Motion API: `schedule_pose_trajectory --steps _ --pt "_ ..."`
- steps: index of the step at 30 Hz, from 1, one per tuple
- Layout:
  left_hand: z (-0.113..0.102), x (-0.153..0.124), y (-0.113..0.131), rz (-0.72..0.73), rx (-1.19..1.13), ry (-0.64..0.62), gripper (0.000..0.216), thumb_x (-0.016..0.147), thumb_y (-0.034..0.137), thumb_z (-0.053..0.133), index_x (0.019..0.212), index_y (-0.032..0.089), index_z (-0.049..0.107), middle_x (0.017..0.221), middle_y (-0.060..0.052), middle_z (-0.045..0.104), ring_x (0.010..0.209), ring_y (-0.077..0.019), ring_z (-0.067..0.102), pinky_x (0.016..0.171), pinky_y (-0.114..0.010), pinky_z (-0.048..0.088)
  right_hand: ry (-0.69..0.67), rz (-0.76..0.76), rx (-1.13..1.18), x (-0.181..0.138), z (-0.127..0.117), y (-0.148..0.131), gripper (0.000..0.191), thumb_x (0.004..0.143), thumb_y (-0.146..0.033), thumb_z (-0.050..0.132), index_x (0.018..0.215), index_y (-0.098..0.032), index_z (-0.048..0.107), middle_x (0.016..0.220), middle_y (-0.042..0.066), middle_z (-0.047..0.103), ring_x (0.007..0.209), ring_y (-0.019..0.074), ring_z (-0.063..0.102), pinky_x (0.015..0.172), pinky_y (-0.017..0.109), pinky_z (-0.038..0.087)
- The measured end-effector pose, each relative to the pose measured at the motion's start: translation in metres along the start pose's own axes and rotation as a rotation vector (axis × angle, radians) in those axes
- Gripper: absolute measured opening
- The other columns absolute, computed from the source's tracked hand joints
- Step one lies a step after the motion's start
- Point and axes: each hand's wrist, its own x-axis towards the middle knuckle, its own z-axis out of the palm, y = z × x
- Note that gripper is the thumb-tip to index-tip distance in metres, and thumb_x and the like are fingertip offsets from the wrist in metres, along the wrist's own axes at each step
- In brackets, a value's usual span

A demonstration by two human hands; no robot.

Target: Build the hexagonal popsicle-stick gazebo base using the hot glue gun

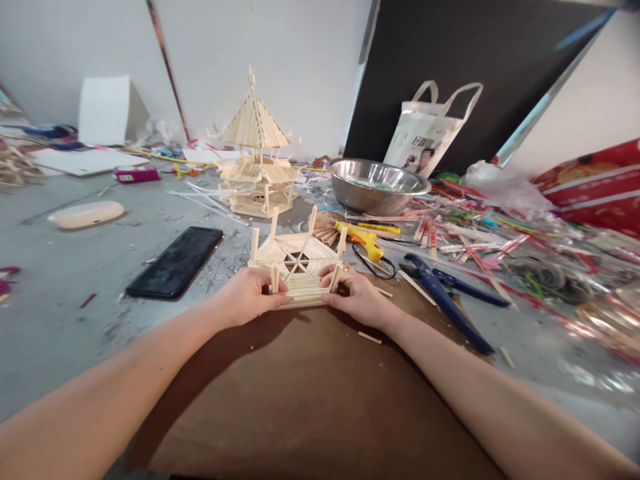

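Between my two hands is a six-sided frame [305, 287] made of pale wooden sticks, with short posts standing at its corners and a spoked opening in its middle. My left hand [250, 293] is closed around its near left corner, by a post. At the near right corner, my right hand [357, 297] grips it with thumb and fingers. Behind the frame stands a tiered stick pagoda [257, 127] with a pointed roof. A yellow glue gun [367, 241] lies just beyond my right hand, and blue-handled cutters [450, 303] rest to its right.
A brown sheet [300, 393] covers the near table. To the left lie a black phone [175, 263], a white oval case [86, 215] and a purple box [136, 175]. A steel bowl [377, 187] and a white bag [423, 137] stand behind, with wrapped sticks and scraps [470, 247] at right.
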Motion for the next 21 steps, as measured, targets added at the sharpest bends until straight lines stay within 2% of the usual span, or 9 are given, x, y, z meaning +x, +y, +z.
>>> schedule_pose_trajectory --steps 21 --pt "-0.0011 -0.0001 0.0025 -0.009 -0.002 -0.013 0.021 0.069 0.035 0.051 0.069 0.015 0.058 0.066 0.001 0.055 0.059 -0.0103 0.050 0.055 -0.021 0.037 -0.025 0.063 0.113 0.0032 -0.0012 0.0017 0.010 0.065 -0.021 0.060 0.071 -0.014 0.055 0.099 0.008 0.052 0.092 0.0172 0.050 0.081 0.033 0.036"
